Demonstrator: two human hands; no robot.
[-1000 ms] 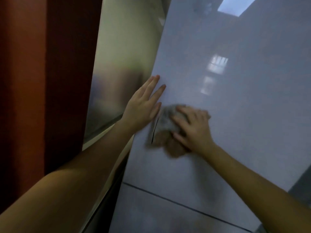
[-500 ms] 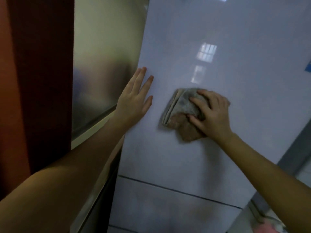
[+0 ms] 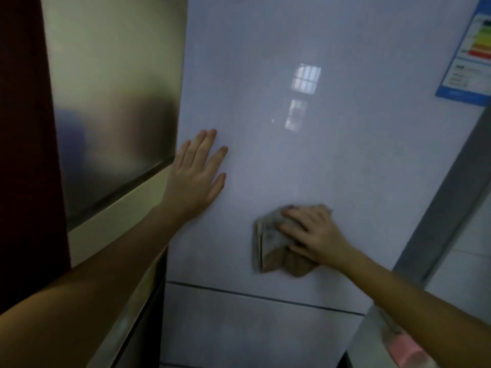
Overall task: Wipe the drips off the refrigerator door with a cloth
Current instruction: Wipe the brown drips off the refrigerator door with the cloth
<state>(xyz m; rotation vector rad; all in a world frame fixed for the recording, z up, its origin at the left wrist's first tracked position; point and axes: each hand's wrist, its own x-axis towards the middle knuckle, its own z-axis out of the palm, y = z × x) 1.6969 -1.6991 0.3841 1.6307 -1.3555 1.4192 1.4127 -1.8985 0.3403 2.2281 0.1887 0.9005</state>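
The glossy white refrigerator door (image 3: 332, 160) fills the middle of the view. My right hand (image 3: 313, 235) presses a folded grey-brown cloth (image 3: 273, 245) flat against the door, low down, just above the seam to the lower door. Its fingers lie spread over the cloth. My left hand (image 3: 198, 176) rests flat on the door near its left edge, fingers straight and pointing up. I cannot make out any drips on the glossy surface.
The fridge's metallic side panel (image 3: 114, 102) runs along the left, next to a dark red wall (image 3: 24, 155). An energy label (image 3: 470, 54) is stuck at the door's upper right. A lower door (image 3: 252, 330) sits under the seam. Something pink (image 3: 406, 349) lies at bottom right.
My right hand has slid the cloth to the right and down the door, away from my left hand. My left hand stays flat near the door's left edge.
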